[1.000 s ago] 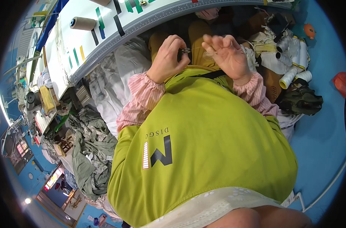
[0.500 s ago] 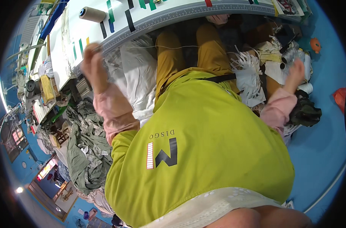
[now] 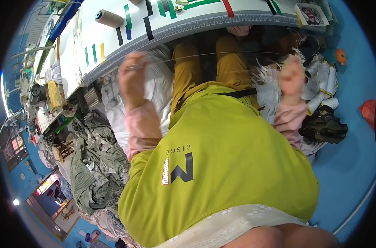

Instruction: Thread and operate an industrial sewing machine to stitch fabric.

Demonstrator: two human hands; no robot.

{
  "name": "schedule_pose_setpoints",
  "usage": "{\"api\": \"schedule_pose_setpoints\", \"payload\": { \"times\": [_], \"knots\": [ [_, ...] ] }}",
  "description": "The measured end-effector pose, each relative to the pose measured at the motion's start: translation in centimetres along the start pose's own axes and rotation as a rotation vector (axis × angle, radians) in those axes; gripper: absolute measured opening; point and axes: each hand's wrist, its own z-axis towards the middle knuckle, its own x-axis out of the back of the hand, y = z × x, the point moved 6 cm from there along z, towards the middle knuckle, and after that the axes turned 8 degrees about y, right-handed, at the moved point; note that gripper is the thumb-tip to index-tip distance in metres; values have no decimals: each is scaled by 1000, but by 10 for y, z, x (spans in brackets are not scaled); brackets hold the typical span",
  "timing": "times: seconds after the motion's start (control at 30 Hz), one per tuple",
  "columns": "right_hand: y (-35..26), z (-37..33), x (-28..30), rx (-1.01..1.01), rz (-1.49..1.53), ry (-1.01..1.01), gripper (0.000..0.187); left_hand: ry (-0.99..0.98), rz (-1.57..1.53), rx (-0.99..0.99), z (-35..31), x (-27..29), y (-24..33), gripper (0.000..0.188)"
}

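Note:
A thin pale thread (image 3: pixel 221 53) stretches across above my lap, between my two raised hands. My left hand (image 3: pixel 132 80), blurred by motion, is closed on one end of it beside the table's front edge. On the other side my right hand (image 3: pixel 292 80) is closed at the thread's far end, also smeared; its exact finger pose is hard to make out. White cloth (image 3: pixel 155 87) hangs behind my left hand. A bundle of frayed white strips (image 3: pixel 267 93) lies just beside my right wrist.
A white table with a ruler-marked grey edge (image 3: pixel 188 25) runs along the front. On it stand a beige thread cone (image 3: pixel 108 18), coloured strips and a small box (image 3: pixel 312 14). White thread spools (image 3: pixel 330 80) are at right; crumpled green-grey cloth (image 3: pixel 93 165) piles at left.
Both hands have moved inward, toward each other, the left one to the right and slightly down, the right one to the left. The thread stays between them. The view has shifted slightly.

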Motion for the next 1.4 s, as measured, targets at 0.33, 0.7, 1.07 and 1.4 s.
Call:
{"api": "schedule_pose_setpoints", "payload": {
  "times": [0.33,0.7,1.07,1.4],
  "knots": [
    [96,-13,-131,148,-712,-244,42,-511,736,-282,-10,-136,-2,21],
    [3,-3,-32,30,95,134,12,-6,154,-43,6,-19,-14,15],
    [136,-27,-172,-8,-623,-375,46,-537,818,-435,0,-154,-2,23],
    [21,10,-55,-48,173,-50,13,-59,286,-70,11,-36,-19,9]
  ]
}}
